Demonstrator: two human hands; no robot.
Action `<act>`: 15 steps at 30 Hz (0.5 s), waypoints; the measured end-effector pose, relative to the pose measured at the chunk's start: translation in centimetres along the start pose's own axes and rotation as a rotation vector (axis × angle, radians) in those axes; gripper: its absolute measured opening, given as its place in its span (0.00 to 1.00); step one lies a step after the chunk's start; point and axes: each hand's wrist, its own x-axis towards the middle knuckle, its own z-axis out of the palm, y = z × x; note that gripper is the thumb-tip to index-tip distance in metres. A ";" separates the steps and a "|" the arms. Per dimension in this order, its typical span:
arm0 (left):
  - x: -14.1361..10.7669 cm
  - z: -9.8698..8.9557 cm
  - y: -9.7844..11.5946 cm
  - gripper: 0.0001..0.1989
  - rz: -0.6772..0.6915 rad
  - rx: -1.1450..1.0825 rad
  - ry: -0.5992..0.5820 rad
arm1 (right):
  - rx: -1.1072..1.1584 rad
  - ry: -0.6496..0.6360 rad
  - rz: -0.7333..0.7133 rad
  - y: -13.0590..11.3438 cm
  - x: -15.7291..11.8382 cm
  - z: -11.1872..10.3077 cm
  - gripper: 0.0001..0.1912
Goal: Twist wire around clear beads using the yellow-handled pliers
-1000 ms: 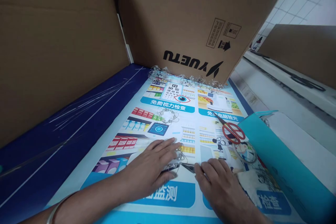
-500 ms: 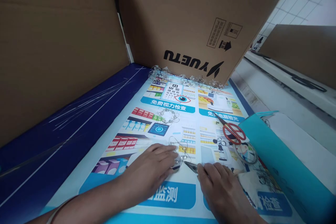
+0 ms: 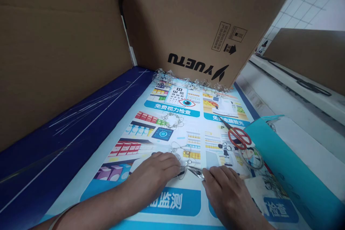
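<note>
Plainly in the head view, the left hand [image 3: 155, 178] has its fingers closed on the near-left edge of a beaded wire piece [image 3: 185, 156], a loose tangle of thin loops and clear beads; the fingertips are turned away, so the exact pinch is hard to make out. Taking that piece as the middle of a clock face, the left hand comes in from 8 o'clock, with a bracelet [image 3: 60, 215] at its wrist. The right hand, [image 3: 228, 194] at 4 o'clock, has its grip clenched around the pliers [image 3: 196, 172], whose pointed tips reach the wire piece.

A beaded wire ring [image 3: 172, 119] lies apart near 11 o'clock. Farther off at 12, a row of wire pieces [image 3: 192, 84] runs along the foot of an upright cardboard panel [image 3: 199, 25] printed with upside-down YUETU lettering. Between 2 and 3 o'clock rest scissors [image 3: 238, 137] with red handles, their blades angled up and left. A wire coil [image 3: 252, 158] sits at 3, just beside the scissors, and a turquoise folder [image 3: 291, 172] slants beyond it. All of these lie on the worktop [image 3: 183, 187], covered by a printed poster with shelf pictures and blue captions.
</note>
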 end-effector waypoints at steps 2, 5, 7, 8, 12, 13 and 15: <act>0.0 -0.2 0.1 0.14 -0.002 0.012 -0.023 | -0.004 -0.007 -0.003 -0.2 0.0 0.2 0.14; 0.1 -0.3 0.3 0.13 -0.010 0.025 -0.037 | -0.022 -0.014 0.003 -0.4 -0.1 0.6 0.15; 0.1 -0.2 0.3 0.12 -0.015 0.034 -0.036 | -0.028 -0.032 0.010 -0.5 -0.2 0.8 0.16; 0.1 -0.1 0.3 0.12 -0.013 0.039 -0.032 | -0.027 -0.041 0.013 -0.5 -0.2 0.9 0.16; 0.1 0.1 0.2 0.11 0.006 0.042 -0.020 | -0.013 -0.055 0.011 -0.5 -0.2 0.9 0.16; 0.1 0.1 0.2 0.10 0.007 0.040 -0.019 | -0.006 -0.066 0.014 -0.5 -0.2 0.8 0.16; 0.2 0.0 0.3 0.10 -0.001 0.041 -0.027 | 0.008 -0.075 0.027 -0.5 -0.1 0.7 0.16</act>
